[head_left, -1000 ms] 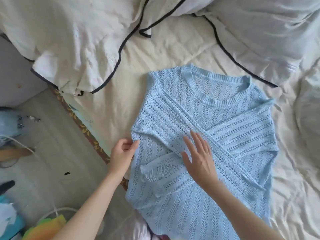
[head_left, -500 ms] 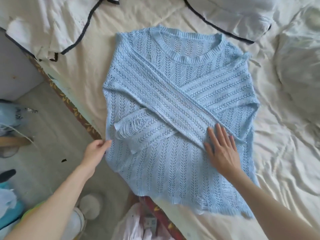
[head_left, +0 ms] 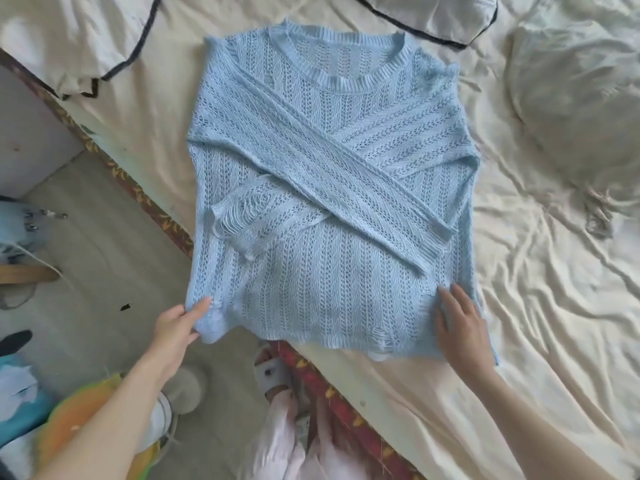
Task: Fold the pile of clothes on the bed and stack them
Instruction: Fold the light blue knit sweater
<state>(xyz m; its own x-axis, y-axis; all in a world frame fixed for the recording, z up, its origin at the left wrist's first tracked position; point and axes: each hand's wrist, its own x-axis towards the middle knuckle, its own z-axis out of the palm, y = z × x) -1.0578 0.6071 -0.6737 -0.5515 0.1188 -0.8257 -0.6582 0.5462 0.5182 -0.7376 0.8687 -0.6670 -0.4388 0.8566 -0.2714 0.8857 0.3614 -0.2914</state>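
On the bed (head_left: 450, 393), cream sheet rumpled, lies one light-blue knit sweater (head_left: 332, 188), flat, neckline away from the person, hem toward the near edge, one corner overhanging the bed edge. Both sleeves are folded across the chest and cross in an X. Pillows (head_left: 69, 36) with dark piping sit beyond the neckline; a crumpled pale cloth (head_left: 571, 98) sits well apart at the far right.

Change over the last second: both hands have come down from the middle of the sweater to its hem. Right hand (head_left: 460, 327), earlier flat on the crossed sleeve, now rests at the hem's right corner, fingers straight and relaxed, holding nothing that I can see. Left hand (head_left: 180, 323), earlier at the side seam, now pinches the hem's left corner between thumb and fingers.

Judgement: sleeve stage is done; hands at both hem corners suggest the bottom-to-collar fold is next. No folded stack is visible yet.
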